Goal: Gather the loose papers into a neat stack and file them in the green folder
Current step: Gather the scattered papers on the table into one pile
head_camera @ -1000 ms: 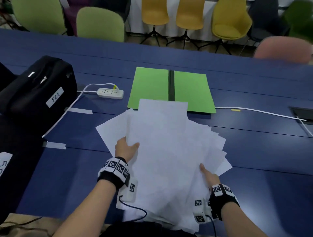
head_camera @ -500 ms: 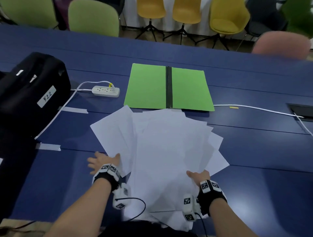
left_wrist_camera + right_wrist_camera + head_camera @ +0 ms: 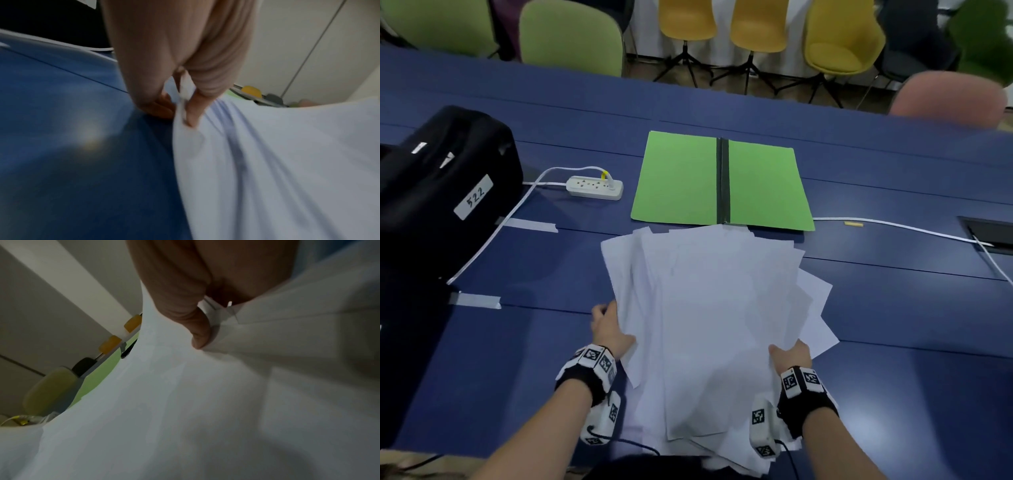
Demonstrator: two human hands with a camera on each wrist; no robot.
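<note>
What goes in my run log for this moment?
left hand: grips papers | right hand: grips papers | papers: fanned, unsquared | green folder: open, empty

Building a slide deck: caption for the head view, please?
Both hands, left hand and right hand, grip fanned loose papers before an open green folder.

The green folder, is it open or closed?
Open. The green folder lies flat on the blue table, both covers spread on either side of its dark spine. No papers are on it yet.
</note>
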